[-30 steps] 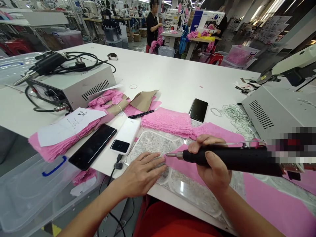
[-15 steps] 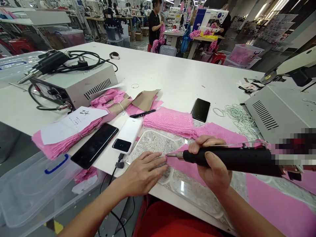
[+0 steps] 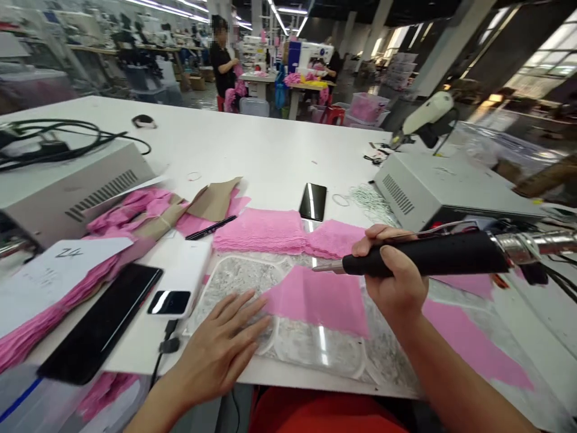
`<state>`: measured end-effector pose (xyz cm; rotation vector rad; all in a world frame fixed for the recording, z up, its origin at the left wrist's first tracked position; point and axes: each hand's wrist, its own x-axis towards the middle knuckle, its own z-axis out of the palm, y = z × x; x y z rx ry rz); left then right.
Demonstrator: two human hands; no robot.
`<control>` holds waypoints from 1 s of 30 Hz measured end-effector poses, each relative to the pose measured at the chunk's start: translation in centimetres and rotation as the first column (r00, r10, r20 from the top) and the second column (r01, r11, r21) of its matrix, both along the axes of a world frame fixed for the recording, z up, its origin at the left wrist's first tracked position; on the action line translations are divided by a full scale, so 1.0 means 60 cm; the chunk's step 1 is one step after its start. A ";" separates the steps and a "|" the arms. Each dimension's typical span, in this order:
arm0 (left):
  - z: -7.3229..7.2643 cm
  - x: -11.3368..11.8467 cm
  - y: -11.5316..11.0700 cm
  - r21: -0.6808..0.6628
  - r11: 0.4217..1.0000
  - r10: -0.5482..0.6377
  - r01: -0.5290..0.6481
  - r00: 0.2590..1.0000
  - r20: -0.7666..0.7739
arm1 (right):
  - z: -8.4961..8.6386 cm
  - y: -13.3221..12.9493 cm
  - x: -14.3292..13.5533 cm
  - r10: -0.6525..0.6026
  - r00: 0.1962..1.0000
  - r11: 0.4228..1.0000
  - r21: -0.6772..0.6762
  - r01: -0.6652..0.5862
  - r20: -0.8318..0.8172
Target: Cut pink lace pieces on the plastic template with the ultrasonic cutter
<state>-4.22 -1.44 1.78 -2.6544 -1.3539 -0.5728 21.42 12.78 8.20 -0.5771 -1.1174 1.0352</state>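
Observation:
My right hand is wrapped round a black handheld tool with a thin metal tip that points left, just above a pink fabric piece. That piece lies flat on a clear plastic lid on the white table. Fingers spread, my left hand rests palm down on the lid, its fingertips at the left corner of the piece. Behind it are stacked pink pieces and a second pink stack. Another pink piece lies at the right.
A black phone, a white power bank and a pen lie left. Farther back are a small phone and white bands. Grey metal boxes flank the work. Beyond the white table, a person stands.
The view has turned to the right. The tool tip has lifted away from my left fingertips and the fabric's left corner, and more of the pink piece shows.

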 end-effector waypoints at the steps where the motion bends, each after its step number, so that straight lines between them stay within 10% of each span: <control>1: 0.000 -0.002 0.004 0.007 1.000 -0.010 0.010 1.000 -0.014 | 0.000 0.004 0.013 -0.031 1.000 1.000 -0.002 0.031 0.000; 30: 0.000 -0.005 0.008 0.002 0.999 -0.034 0.035 0.999 -0.040 | -0.035 0.008 0.013 0.023 1.000 1.000 0.010 -0.023 0.009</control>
